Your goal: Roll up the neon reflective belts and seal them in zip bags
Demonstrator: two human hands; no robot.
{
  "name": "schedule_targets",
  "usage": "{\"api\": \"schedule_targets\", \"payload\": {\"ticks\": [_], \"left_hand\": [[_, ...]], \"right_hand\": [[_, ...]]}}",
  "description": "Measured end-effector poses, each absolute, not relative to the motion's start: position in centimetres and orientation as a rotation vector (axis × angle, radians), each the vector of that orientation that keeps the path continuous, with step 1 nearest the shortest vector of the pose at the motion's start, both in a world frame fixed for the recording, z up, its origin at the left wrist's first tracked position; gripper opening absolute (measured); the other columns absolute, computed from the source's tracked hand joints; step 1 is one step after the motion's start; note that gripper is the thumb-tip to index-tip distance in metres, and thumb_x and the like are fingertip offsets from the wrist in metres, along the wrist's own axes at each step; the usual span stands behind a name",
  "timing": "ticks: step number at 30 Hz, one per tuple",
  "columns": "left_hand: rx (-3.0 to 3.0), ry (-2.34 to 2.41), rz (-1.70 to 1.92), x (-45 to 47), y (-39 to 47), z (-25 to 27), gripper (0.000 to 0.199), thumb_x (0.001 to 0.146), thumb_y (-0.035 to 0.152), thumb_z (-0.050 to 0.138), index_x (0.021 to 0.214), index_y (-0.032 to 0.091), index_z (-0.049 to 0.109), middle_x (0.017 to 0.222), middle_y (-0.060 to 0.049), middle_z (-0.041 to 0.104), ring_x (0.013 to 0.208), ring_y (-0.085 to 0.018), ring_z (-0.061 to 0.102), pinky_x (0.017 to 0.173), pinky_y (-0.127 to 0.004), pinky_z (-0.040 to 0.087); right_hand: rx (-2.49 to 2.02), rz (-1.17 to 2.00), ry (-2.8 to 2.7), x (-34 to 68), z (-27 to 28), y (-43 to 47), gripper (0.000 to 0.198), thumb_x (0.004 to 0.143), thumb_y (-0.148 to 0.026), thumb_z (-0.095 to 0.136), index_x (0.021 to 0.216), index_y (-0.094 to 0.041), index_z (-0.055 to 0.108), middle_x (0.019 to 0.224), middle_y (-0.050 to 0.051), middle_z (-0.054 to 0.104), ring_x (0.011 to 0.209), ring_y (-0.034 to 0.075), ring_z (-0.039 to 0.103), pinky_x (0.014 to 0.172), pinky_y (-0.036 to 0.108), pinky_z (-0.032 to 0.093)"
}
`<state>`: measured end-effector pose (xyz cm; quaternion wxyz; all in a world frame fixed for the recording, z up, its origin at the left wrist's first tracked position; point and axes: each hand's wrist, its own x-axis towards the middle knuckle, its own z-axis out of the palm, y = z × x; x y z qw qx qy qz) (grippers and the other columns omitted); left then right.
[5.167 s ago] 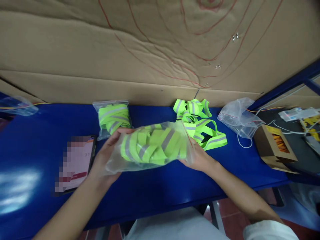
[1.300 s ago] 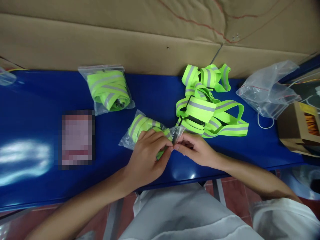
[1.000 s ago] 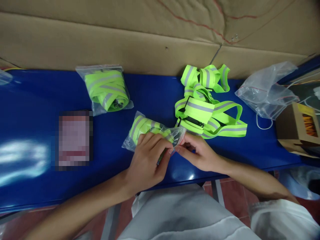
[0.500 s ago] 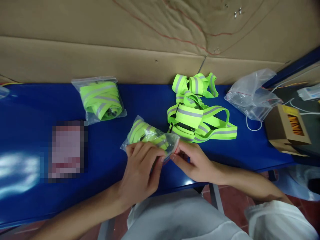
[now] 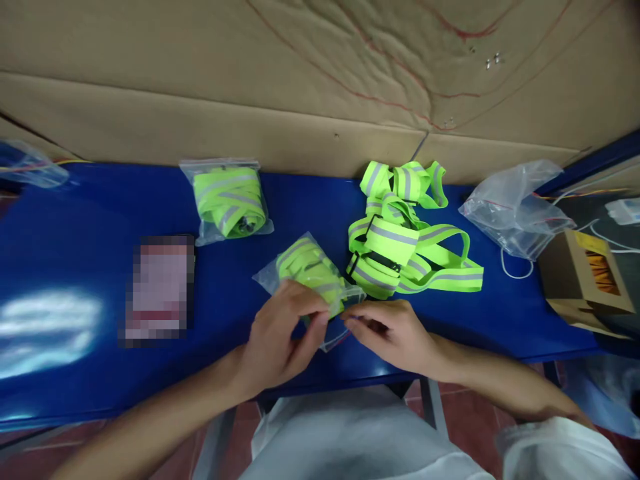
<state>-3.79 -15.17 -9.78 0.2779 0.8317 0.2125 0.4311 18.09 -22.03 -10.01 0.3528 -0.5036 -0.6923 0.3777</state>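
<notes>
A clear zip bag [image 5: 267,273] with a folded neon-yellow reflective strap [image 5: 313,272] in it lies near the front of the blue table. My left hand [image 5: 283,333] is closed in a pinch on the bag's near part, its fingers covering some of the plastic. My right hand [image 5: 395,337] pinches at the bag's right side, thumb and forefinger close together. The bag's red-lined mouth [image 5: 336,341] hangs open-looking below the fingertips, toward the table's front edge. Just behind my right hand sits a pile of loose neon reflective straps [image 5: 390,237] with black buckles.
A filled bag of neon strap [image 5: 230,200] lies at the back left. A blurred-out flat dark-edged object [image 5: 160,287] is on the left. At the right are crumpled clear bags [image 5: 515,207] and an open cardboard box [image 5: 583,267]. A cardboard-covered wall [image 5: 300,140] rises behind the blue table [image 5: 225,280].
The view has shifted, so the table's things appear farther right. The bag's mouth now droops lower toward me, and my right fingers have left its red-lined edge for the bag's side.
</notes>
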Motion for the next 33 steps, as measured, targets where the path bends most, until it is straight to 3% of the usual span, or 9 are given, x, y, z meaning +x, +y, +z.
{"api": "schedule_targets", "payload": {"ticks": [4,7,9,12,16,19,22,28,33], "left_hand": [[2.678,0.350,0.804,-4.5,-13.6,-9.1,0.026,0.097,0.021,0.063,0.123,0.017,0.062,0.117,-0.012,0.073,0.105,-0.024,0.068,0.093,-0.040,0.052],[2.851,0.544,0.495,-5.6,-11.8,-8.9,0.064,0.091,0.045,0.075,0.148,0.023,0.053,0.161,-0.018,0.048,0.147,-0.039,0.047,0.117,-0.059,0.038],[2.883,0.672,0.359,-6.1,-10.8,-9.4,0.091,0.083,0.056,0.082,0.159,0.026,0.041,0.170,-0.018,0.036,0.156,-0.043,0.034,0.125,-0.065,0.026],[2.911,0.714,0.306,-6.1,-10.1,-10.5,0.096,0.082,0.056,0.083,0.161,0.023,0.040,0.160,-0.019,0.050,0.151,-0.042,0.042,0.124,-0.065,0.028],[3.004,0.687,0.515,-5.4,-10.3,-11.3,0.063,0.090,0.044,0.075,0.146,0.023,0.056,0.140,-0.018,0.064,0.137,-0.039,0.055,0.117,-0.059,0.041],[3.035,0.698,0.812,-5.1,-10.8,-11.3,0.055,0.089,0.038,0.074,0.140,0.024,0.058,0.136,-0.017,0.064,0.132,-0.038,0.057,0.114,-0.061,0.043],[2.990,0.753,1.047,-4.8,-11.4,-11.3,0.054,0.086,0.039,0.077,0.136,0.028,0.058,0.136,-0.015,0.062,0.132,-0.036,0.056,0.116,-0.060,0.042],[2.903,0.740,1.215,-4.1,-12.9,-11.5,0.055,0.083,0.029,0.081,0.130,0.037,0.055,0.132,-0.009,0.058,0.131,-0.031,0.056,0.118,-0.061,0.042],[2.934,0.777,1.154,-3.9,-13.3,-11.6,0.065,0.080,0.015,0.081,0.133,0.038,0.050,0.130,-0.008,0.058,0.130,-0.032,0.058,0.119,-0.060,0.042]], "right_hand": [[-1.500,0.843,-1.870,18.7,-10.9,-21.3,0.031,0.100,-0.025,0.059,0.070,-0.018,0.061,0.058,-0.003,0.055,0.052,0.008,0.047,0.055,0.023,0.034],[-1.553,0.851,-1.931,19.1,-11.2,-20.9,0.033,0.100,-0.026,0.059,0.068,-0.018,0.058,0.057,-0.004,0.052,0.050,0.008,0.045,0.055,0.024,0.031],[-1.566,0.907,-1.922,19.2,-11.1,-20.8,0.030,0.101,-0.028,0.059,0.073,-0.019,0.061,0.059,-0.004,0.054,0.051,0.008,0.047,0.055,0.024,0.033],[-1.592,1.030,-1.860,19.2,-11.1,-20.7,0.022,0.100,-0.033,0.063,0.083,-0.019,0.065,0.062,-0.003,0.059,0.052,0.010,0.052,0.056,0.024,0.038],[-1.497,1.250,-1.721,19.2,-11.4,-20.6,0.022,0.097,-0.041,0.068,0.101,-0.019,0.069,0.079,0.002,0.071,0.068,0.015,0.066,0.064,0.026,0.050],[-1.345,1.340,-1.499,19.1,-11.5,-20.7,0.037,0.092,-0.042,0.075,0.121,-0.021,0.064,0.106,0.007,0.076,0.095,0.021,0.073,0.084,0.032,0.059],[-1.286,1.338,-1.376,19.0,-11.3,-20.9,0.051,0.089,-0.040,0.080,0.131,-0.022,0.058,0.109,0.006,0.074,0.096,0.021,0.073,0.085,0.033,0.060],[-1.235,0.799,-1.643,18.7,-10.4,-21.0,0.042,0.078,-0.033,0.090,0.107,-0.024,0.062,0.116,0.008,0.070,0.104,0.023,0.067,0.091,0.036,0.056],[-1.141,0.771,-1.616,19.0,-10.0,-20.4,0.034,0.082,-0.041,0.086,0.086,-0.022,0.059,0.078,-0.002,0.063,0.067,0.013,0.056,0.063,0.025,0.048]]}}
